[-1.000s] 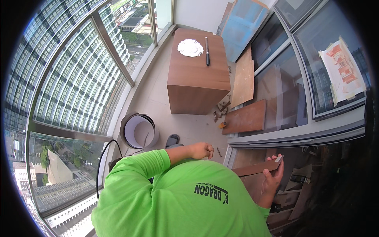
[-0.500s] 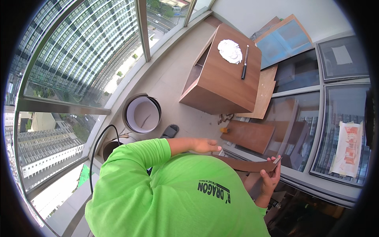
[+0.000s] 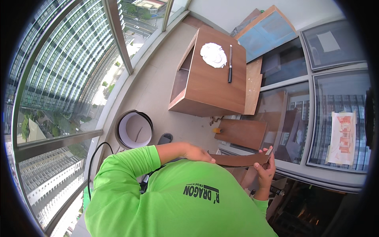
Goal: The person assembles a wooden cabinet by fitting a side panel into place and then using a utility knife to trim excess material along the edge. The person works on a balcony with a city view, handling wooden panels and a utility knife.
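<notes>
A long, narrow, bendy brown laminate strip [image 3: 237, 159] stretches across the front of my green-sleeved body. My right hand [image 3: 267, 168] grips its right end, thumb on the near side and fingers behind. A small pale flat piece [image 3: 269, 150] shows at those fingertips; I cannot tell whether it is part of the strip. At the strip's left end, my left hand [image 3: 197, 153] is closed over it with the fingers together. Beyond stands a brown wooden cabinet [image 3: 215, 89], bearing a rumpled white mass [image 3: 213, 55] and a long thin tool with a black handle [image 3: 230, 65].
A large roll of sheet material [image 3: 135, 129], pale inside, stands left by the windows. Near it lie a dark slipper [image 3: 166, 138] and a black cable [image 3: 94, 158]. Brown board [image 3: 241, 132] and a blue-faced panel [image 3: 266, 34] lean by the glass doors [image 3: 339, 118] at right.
My left hand has come down from above the strip onto its left end, its fingers bending in. The right hand keeps its hold. The whole view has shifted slightly.
</notes>
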Motion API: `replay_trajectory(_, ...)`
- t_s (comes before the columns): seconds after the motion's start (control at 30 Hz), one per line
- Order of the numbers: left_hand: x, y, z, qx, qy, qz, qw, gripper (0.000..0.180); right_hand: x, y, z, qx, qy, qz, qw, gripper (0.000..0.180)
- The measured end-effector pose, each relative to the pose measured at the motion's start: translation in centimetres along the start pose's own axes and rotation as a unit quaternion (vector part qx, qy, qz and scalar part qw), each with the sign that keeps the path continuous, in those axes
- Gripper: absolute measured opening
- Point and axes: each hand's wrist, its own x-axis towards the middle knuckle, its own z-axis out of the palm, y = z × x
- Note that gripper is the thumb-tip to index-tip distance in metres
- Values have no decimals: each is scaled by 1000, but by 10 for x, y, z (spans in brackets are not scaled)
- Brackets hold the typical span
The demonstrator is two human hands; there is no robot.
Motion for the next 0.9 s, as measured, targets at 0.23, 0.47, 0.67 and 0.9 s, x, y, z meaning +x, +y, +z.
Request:
replay_trajectory(0.23, -15, -44, -44, 164, 204, -162, 951, 53, -27, -1, -21, -35, 91, -19, 995, 102)
replay_trajectory(0.47, 42, -35, -36, 42, 248, -56, 966, 45, -63, 5, -17, 0, 215, -34, 976, 105)
replay_trajectory(0.67, 86, 13, -14, 186, 140, 153, 960, 56, -88, 1, -12, 32, 299, -35, 953, 104)
replay_trajectory(0.9, 124, 96, 27, 414, 95, 276, 862, 37, -94, 20, 4, -65, 354, -40, 932, 107)
